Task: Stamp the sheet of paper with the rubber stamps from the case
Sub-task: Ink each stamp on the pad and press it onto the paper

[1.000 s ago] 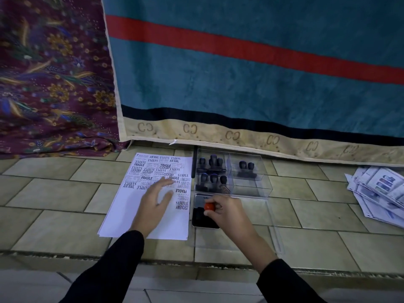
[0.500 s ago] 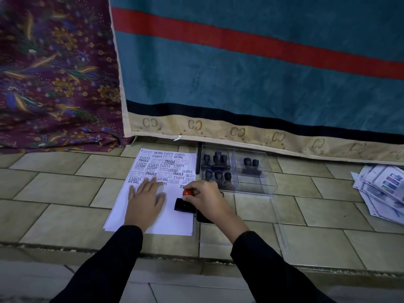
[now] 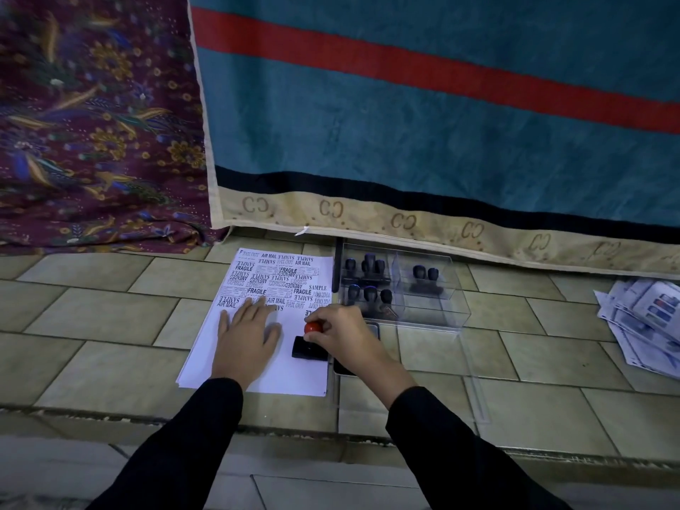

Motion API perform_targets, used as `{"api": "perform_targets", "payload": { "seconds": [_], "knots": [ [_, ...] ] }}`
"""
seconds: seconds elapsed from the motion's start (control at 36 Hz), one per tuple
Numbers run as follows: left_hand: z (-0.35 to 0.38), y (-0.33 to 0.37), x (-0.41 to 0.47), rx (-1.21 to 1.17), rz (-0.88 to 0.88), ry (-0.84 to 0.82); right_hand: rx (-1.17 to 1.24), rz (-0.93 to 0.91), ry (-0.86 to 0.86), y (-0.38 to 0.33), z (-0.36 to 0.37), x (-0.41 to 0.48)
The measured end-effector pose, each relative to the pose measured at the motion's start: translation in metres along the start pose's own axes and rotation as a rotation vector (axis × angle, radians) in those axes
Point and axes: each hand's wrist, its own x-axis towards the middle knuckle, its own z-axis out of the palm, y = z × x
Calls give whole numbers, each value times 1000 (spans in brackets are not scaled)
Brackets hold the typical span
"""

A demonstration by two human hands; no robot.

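Flanking the sheet point(image 3: 290, 379) at three o'clock sits the stamp case point(image 3: 456, 312); left hand point(image 3: 244, 338) spread flat, right hand point(image 3: 347, 334) pinches a red-knobbed stamp point(image 3: 309, 348), now off the ink pad point(image 3: 373, 330).

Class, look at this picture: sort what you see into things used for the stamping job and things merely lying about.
In use: sheet of paper, red-knobbed stamp in the right hand, left hand flat on the sheet, clear case with spare stamps, dark pad.

Lying about: printed leaflets, striped teal rug, floral cloth.
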Motion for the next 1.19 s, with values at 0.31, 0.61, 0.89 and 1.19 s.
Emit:
{"api": "perform_targets", "payload": {
  "seconds": [0.31,0.61,0.89,1.19],
  "knots": [
    [-1,1,1,19,-1,14,54,37,22,-1,5,-2],
    [3,9,2,43,-30,57,52,64,10,-1,5,1],
    [2,11,2,41,-33,69,110,107,32,2,7,-2],
    [3,9,1,56,-24,88,177,151,245,15,-12,2]
  ]
}}
